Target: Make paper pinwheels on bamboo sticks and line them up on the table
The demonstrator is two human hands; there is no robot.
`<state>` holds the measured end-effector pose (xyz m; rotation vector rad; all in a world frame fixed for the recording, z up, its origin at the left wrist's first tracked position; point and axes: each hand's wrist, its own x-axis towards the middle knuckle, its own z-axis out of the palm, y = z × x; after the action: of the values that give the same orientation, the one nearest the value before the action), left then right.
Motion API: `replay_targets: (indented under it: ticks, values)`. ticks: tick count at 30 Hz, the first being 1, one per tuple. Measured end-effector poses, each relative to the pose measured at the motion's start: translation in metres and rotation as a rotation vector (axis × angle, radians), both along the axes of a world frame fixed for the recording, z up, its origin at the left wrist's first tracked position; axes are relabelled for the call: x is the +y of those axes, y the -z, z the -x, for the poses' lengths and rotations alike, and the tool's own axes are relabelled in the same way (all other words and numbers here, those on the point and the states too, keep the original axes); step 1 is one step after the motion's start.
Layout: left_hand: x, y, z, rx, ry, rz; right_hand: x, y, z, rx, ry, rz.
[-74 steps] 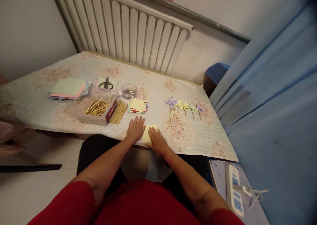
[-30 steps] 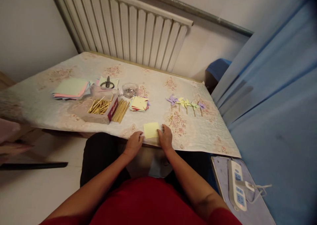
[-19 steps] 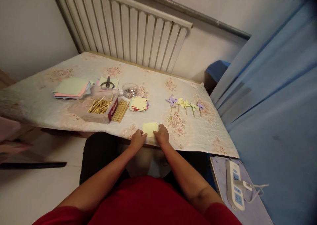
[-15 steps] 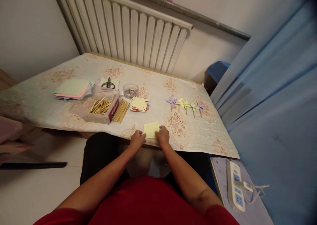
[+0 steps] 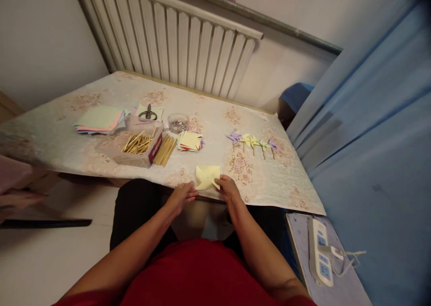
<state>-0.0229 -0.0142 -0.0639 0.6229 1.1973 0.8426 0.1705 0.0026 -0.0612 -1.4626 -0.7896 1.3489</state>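
Your right grip (image 5: 229, 189) is pinching the near right corner of the yellow paper (image 5: 204, 175), and that bit bends up. Your left grip (image 5: 180, 198) is by the near left corner — it is too small to tell if it holds the paper or only rests beside it. The paper is between your two hands, close to the near edge of the surface (image 5: 266, 185).

It looks thin and seems to have a cut in it, so a hard tug could rip it further toward the middle. Squeezing too tight could leave a bad crease. If your left grip does not keep it still, the whole sheet could twist or slide — and, so near the edge, it might drop into your lap. The pile of little squares (image 5: 190, 141) and the loose sticks (image 5: 164, 150) could get messy if your left arm swings forward.
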Motion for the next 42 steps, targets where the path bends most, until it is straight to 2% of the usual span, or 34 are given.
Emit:
replay_targets:
  ticks: [5, 10, 13, 17, 26, 28, 30, 33, 34, 36, 38, 42]
  values:
    - [0.004, 0.002, 0.007, -0.017, -0.043, -0.119, -0.008, -0.009, 0.003, 0.234, -0.007, 0.002]
    - [0.006, -0.007, 0.007, -0.240, 0.125, -0.125, -0.015, -0.022, 0.009, 0.334, -0.070, -0.038]
    - [0.005, -0.017, 0.003, -0.365, 0.177, -0.136, -0.018, -0.027, 0.011, 0.294, -0.094, -0.040]
    - [0.003, -0.027, -0.003, -0.370, 0.207, -0.157, -0.018, -0.028, 0.013, 0.154, -0.101, -0.037]
    - [0.004, -0.022, -0.011, -0.216, 0.068, -0.153, -0.019, -0.029, 0.017, 0.008, -0.159, -0.095]
    - [0.005, -0.022, -0.012, -0.210, 0.053, -0.134, -0.019, -0.029, 0.017, -0.065, -0.132, -0.116]
    - [0.005, -0.024, -0.013, -0.220, 0.014, -0.114, -0.021, -0.031, 0.017, -0.233, -0.025, -0.174]
    - [0.006, -0.029, -0.016, -0.236, -0.090, -0.082, -0.030, -0.036, 0.021, -0.572, 0.207, -0.365]
    - [0.006, -0.030, -0.017, -0.241, -0.124, -0.071, -0.035, -0.037, 0.023, -0.668, 0.244, -0.447]
    - [0.006, -0.033, -0.019, -0.259, -0.176, -0.049, -0.045, -0.037, 0.028, -0.810, 0.217, -0.613]
    - [0.005, -0.035, -0.021, -0.293, -0.200, -0.024, -0.053, -0.034, 0.034, -0.910, 0.101, -0.735]
    - [0.003, -0.041, -0.021, -0.380, -0.186, 0.029, -0.062, -0.019, 0.041, -1.054, -0.090, -0.815]
